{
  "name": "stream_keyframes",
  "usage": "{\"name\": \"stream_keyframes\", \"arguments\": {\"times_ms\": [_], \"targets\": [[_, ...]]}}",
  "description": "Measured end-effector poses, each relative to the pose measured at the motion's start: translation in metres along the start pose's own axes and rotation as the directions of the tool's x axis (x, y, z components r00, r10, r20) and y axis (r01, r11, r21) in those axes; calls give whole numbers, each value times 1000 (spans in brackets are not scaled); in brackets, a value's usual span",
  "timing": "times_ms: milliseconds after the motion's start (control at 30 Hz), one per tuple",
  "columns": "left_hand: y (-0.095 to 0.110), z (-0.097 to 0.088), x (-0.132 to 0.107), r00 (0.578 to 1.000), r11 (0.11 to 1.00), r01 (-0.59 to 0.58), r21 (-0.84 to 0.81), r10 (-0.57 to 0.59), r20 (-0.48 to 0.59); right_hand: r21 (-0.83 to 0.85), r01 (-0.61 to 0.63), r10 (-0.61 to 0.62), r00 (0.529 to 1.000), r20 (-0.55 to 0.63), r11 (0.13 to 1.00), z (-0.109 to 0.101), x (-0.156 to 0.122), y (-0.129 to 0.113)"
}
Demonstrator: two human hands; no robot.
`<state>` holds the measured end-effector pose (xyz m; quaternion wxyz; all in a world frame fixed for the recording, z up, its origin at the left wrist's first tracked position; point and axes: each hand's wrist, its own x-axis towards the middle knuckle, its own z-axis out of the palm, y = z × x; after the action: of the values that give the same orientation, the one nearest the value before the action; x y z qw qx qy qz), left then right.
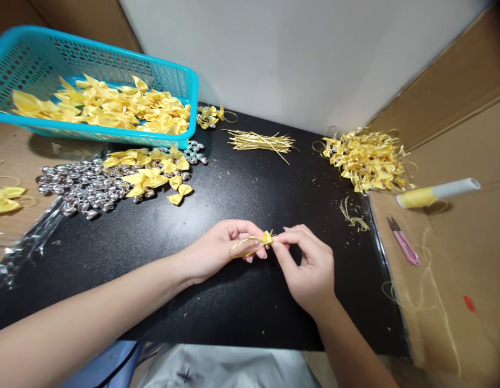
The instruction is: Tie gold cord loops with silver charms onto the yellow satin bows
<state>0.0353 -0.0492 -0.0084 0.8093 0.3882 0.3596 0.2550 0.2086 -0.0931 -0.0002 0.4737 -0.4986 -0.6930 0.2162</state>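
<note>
Over the black table [234, 302] my two hands meet at a small yellow ribbon bow [268, 237] tied to a loop of gold cord [241, 247]. My left hand [217, 250] is closed, its fingers curled round the cord loop. My right hand [306, 267] pinches the bow between thumb and forefinger. Both hands hover just above the table's near middle.
A tilted blue basket [15, 59] of yellow bows sits at the back left, with loose bows [147, 172] and silver beads [84, 186] spilled below it. Cut gold cords [260, 141] lie at the back, finished bows [367, 159] at the right. Pink snips [404, 242] and a spool [436, 193] rest on cardboard.
</note>
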Motion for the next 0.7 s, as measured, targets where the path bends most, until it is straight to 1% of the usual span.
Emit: {"name": "stream_keyframes", "arguments": {"times_ms": [133, 233, 333, 500, 600, 667, 700], "targets": [[2, 1, 0, 998, 999, -14, -47, 12, -56, 55, -74, 76, 997, -31, 996, -3, 0, 3], [4, 1, 0, 996, 998, -9, -67, 3, -86, 115, -109, 113, 993, -26, 987, -6, 0, 5], [5, 1, 1, 996, 998, -9, -62, 4, -86, 160, -133, 138, 990, -21, 978, -4, -1, 6], [2, -2, 1, 998, 999, -32, -19, 31, -62, 247, -205, 216, 976, -16, 947, 5, -3, 5], [0, -3, 1, 999, 999, -32, 17, 33, -41, 225, -220, 229, 973, -14, 949, 8, -4, 3], [0, -2, 1, 998, 998, -35, 53, 38, -51, 145, -163, 175, 982, -75, 976, 8, -4, 1], [1, -2, 1, 997, 997, -42, 70, 47, -64, 84, -112, 122, 986, -117, 990, 7, -4, 0]]}}
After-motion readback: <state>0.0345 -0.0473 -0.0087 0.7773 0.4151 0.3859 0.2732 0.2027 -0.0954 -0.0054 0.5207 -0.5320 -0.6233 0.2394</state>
